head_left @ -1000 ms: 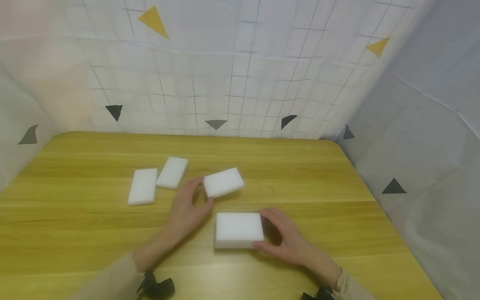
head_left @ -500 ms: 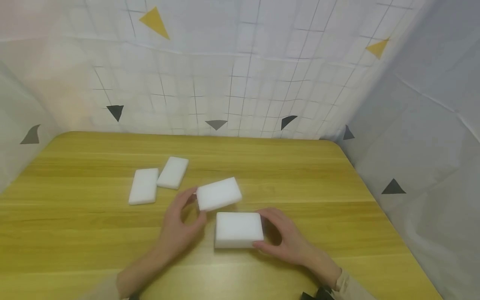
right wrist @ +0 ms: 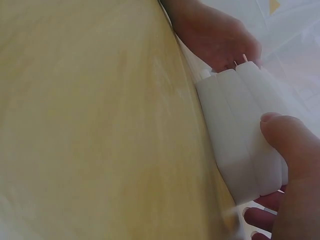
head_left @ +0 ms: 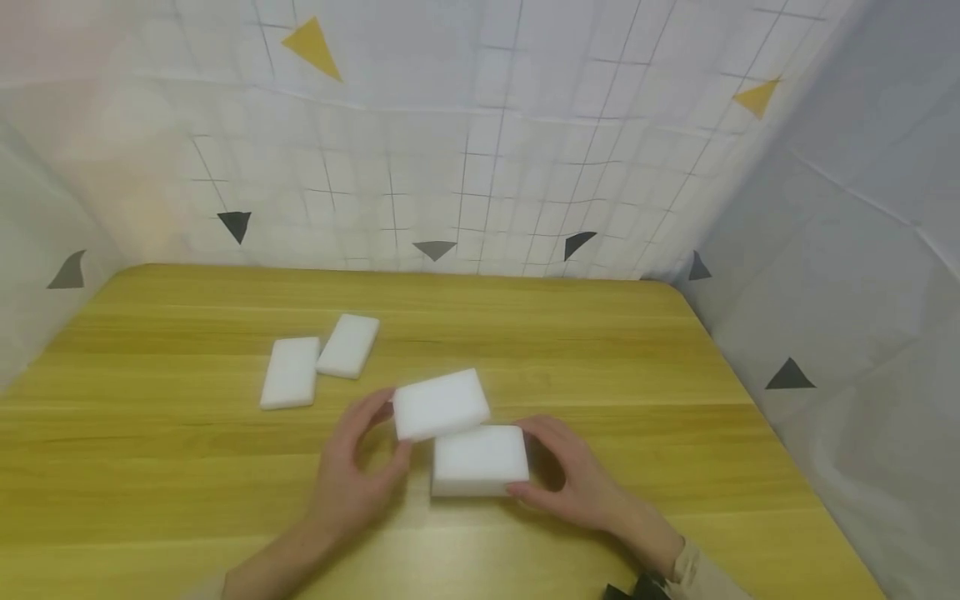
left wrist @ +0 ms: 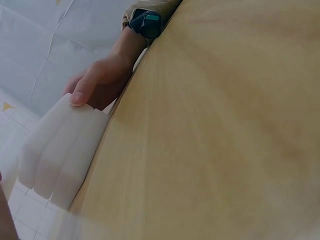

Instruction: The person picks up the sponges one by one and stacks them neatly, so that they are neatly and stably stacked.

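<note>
In the head view, my left hand [head_left: 352,479] pinches a white sponge [head_left: 441,406] by its left end, thumb and fingers on opposite edges. That sponge is angled and overlaps the back left corner of a stack of white sponges [head_left: 482,467]; whether they touch, I cannot tell. My right hand [head_left: 581,483] grips the stack's right end between thumb and fingers. Layers show on the stack [left wrist: 65,150] in the left wrist view, under the thumb of the right hand [left wrist: 107,80]. In the right wrist view, the left hand [right wrist: 220,40] appears behind the stack [right wrist: 230,130].
Two more white sponges lie flat at the back left, one [head_left: 291,372] nearer and one [head_left: 348,346] just behind it. The wooden table [head_left: 637,367] meets a white gridded cloth [head_left: 420,167] at its far edge.
My left hand has brought its sponge nearer to me, from behind the stack to overlapping its back left corner. The right hand keeps its grip on the stack in place.
</note>
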### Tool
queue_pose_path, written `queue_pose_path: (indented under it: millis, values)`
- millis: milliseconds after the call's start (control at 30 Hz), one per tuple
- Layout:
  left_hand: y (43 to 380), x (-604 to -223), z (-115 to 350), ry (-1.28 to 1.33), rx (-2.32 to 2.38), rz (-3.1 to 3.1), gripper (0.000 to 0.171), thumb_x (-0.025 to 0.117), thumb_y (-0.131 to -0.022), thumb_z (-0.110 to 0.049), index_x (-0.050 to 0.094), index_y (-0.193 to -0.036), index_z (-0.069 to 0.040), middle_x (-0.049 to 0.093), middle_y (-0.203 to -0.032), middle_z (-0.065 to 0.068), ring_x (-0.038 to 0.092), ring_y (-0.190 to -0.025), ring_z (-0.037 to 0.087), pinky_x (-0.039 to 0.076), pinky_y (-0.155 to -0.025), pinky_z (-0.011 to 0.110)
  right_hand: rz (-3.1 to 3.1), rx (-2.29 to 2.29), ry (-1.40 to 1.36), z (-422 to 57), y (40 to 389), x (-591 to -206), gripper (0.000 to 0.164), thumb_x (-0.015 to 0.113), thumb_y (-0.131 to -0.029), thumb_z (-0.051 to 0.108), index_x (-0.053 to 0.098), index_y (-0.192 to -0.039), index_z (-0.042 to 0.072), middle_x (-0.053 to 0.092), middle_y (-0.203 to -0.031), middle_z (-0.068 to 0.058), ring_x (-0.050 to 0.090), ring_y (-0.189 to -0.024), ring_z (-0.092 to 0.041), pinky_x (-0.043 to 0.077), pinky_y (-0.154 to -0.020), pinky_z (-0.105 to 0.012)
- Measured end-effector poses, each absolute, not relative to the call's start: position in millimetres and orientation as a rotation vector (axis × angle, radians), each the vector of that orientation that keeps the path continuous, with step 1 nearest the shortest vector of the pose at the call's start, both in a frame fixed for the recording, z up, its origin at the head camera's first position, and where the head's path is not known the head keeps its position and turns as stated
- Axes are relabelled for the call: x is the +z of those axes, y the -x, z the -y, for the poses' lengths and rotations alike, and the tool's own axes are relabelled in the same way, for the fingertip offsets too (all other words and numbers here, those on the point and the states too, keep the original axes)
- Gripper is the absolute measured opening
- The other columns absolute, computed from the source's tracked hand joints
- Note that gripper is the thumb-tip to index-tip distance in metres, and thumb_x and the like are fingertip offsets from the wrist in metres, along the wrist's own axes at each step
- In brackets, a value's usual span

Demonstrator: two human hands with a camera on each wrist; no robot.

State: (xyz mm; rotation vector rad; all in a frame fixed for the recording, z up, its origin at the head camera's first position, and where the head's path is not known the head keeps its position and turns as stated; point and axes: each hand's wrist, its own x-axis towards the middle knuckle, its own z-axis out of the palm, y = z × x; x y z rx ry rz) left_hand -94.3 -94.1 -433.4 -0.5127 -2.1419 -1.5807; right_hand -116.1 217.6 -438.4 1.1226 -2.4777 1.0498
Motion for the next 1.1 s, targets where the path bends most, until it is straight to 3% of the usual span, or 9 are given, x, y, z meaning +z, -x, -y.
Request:
queue_pose_path:
  millis: [233,500,833,1100]
  values:
    - [91,-433,87,0.686,-1.631,1.99,0.067,0.075,-0.075,0.011,0.054,-0.138,0.0,0.058,-0.133,0.016,0.061,-0.117,0.018,0.048,-0.107,0.026,2.487,1.067,-1.12,-217,116,-438,0.064,0.082,-0.082,0.036,0.055,-0.137,0.017,0.062,-0.129,0.001,0.057,-0.119,-0.018,0.049,-0.104,-0.034]
    - [82,-432,78,0.695,-1.594,2.016,0.066,0.077,-0.078,0.005,0.055,-0.139,-0.003,0.058,-0.135,0.012,0.061,-0.117,0.019,0.046,-0.108,0.024,2.46,1.077,-1.134,-217,117,-439,0.062,0.082,-0.082,0.034,0.056,-0.136,0.016,0.063,-0.127,0.0,0.058,-0.116,-0.017,0.049,-0.103,-0.03]
    - [79,-434,70,0.746,-1.563,1.949,0.066,0.078,-0.074,0.006,0.056,-0.136,0.002,0.061,-0.132,0.016,0.062,-0.116,0.021,0.046,-0.108,0.024,2.431,1.065,-1.142,-216,117,-439,0.064,0.082,-0.082,0.036,0.056,-0.136,0.015,0.063,-0.127,-0.001,0.058,-0.116,-0.017,0.048,-0.103,-0.029]
    - [76,-433,68,0.763,-1.526,2.006,0.068,0.079,-0.075,0.001,0.055,-0.138,-0.003,0.063,-0.133,0.012,0.062,-0.118,0.025,0.045,-0.109,0.023,2.408,1.057,-1.164,-217,119,-440,0.064,0.081,-0.083,0.036,0.055,-0.137,0.014,0.063,-0.127,-0.002,0.058,-0.116,-0.018,0.049,-0.101,-0.031]
